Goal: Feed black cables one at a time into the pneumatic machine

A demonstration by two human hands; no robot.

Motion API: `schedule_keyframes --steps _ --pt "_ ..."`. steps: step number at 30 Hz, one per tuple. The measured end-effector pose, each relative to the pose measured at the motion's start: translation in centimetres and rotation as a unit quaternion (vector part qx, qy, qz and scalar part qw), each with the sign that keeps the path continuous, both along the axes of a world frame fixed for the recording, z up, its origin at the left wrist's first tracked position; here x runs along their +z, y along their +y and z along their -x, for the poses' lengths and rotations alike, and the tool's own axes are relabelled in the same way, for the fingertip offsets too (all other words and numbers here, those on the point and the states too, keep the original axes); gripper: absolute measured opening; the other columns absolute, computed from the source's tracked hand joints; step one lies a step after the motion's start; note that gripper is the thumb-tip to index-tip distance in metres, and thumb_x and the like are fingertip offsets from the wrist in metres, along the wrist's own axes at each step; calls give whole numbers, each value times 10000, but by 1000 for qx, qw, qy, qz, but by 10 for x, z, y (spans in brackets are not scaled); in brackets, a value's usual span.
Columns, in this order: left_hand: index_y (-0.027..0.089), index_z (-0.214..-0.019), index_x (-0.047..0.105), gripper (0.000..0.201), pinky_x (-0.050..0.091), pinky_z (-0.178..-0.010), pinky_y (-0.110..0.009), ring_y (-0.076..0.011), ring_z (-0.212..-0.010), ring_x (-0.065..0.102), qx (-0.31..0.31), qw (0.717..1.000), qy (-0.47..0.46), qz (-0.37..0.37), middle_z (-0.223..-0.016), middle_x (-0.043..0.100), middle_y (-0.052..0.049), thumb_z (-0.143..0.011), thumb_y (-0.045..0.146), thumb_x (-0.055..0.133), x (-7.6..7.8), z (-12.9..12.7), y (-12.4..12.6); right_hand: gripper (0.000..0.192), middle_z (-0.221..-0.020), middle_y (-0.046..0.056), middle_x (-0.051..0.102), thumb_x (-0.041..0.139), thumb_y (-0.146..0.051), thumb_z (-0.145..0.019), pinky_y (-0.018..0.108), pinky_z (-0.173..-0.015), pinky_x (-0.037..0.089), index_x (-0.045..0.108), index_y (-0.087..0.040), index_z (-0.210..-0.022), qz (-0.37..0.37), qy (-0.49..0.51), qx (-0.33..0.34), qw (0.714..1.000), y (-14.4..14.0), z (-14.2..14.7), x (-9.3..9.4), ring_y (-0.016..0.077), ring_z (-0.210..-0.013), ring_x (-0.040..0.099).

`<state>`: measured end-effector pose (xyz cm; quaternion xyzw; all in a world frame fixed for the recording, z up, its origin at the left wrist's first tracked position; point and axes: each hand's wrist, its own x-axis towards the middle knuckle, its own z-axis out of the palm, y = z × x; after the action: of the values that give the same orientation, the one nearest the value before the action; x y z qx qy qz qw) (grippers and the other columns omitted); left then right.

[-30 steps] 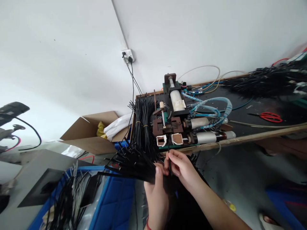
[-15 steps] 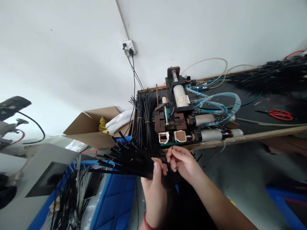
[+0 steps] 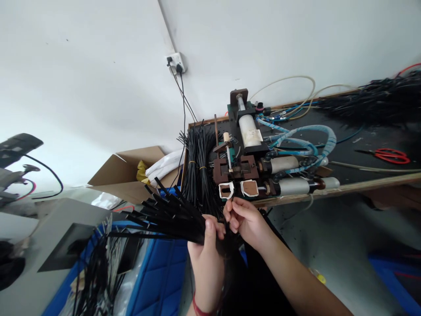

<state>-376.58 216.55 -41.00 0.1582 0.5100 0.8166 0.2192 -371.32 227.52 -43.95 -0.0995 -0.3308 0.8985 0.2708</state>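
Note:
My left hand (image 3: 208,259) is wrapped round a thick bundle of black cables (image 3: 171,219), whose ends fan out to the left. Just right of it, my right hand (image 3: 246,221) is closed in a pinch on the end of a thin dark strand, apparently one black cable, mostly hidden by my fingers. Its fingertips sit right in front of a small pneumatic machine (image 3: 251,131), close below the two white-edged pads (image 3: 250,188) at the machine's front. The lower part of the bundle is lost against dark clothing.
Tied bundles of black cables (image 3: 197,171) lie left of the machine on the black bench (image 3: 345,145). Red-handled scissors (image 3: 391,155) and a black cable heap (image 3: 375,103) are to the right. At left stand a cardboard box (image 3: 115,175) and a blue bin (image 3: 161,272) holding cables.
Both hands and the bundle have shifted slightly left. My right fingertips are now nearer the white-edged pads. The view has turned a little.

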Motion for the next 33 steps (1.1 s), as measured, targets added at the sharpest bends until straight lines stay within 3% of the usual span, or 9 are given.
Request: schedule_keyframes --steps 7,24,29,33 --pt "181 -747 624 407 504 -633 -255 -126 -588 527 3 1000 -8 10 -640 540 25 -889 495 839 5 -7 0 305 -656 -10 622 842 -406 -828 195 -416 353 647 -178 -773 14 12 20 1000 0 -4 3 69 -453 356" --pt "186 -805 645 373 514 -666 -269 -140 -633 543 2 999 -4 46 -677 546 20 -905 498 824 0 -4 -6 318 -622 -23 609 875 -416 -777 194 -404 312 672 -172 -763 44 12 37 998 3 1 2 58 -434 316" --pt "189 -800 621 407 480 -600 -237 -119 -567 507 -2 999 9 33 -609 546 33 -916 533 806 -1 -8 -5 347 -610 -25 617 848 -474 -807 203 -410 271 693 -167 -763 10 -23 6 1000 -4 -6 5 57 -417 343" --pt "184 -808 635 421 421 -537 -223 -104 -502 465 -28 999 14 36 -552 549 35 -937 561 772 -8 -18 -10 364 -602 -18 611 749 -511 -896 229 -431 253 730 -168 -774 -101 -88 13 991 -10 -18 3 78 -426 375"
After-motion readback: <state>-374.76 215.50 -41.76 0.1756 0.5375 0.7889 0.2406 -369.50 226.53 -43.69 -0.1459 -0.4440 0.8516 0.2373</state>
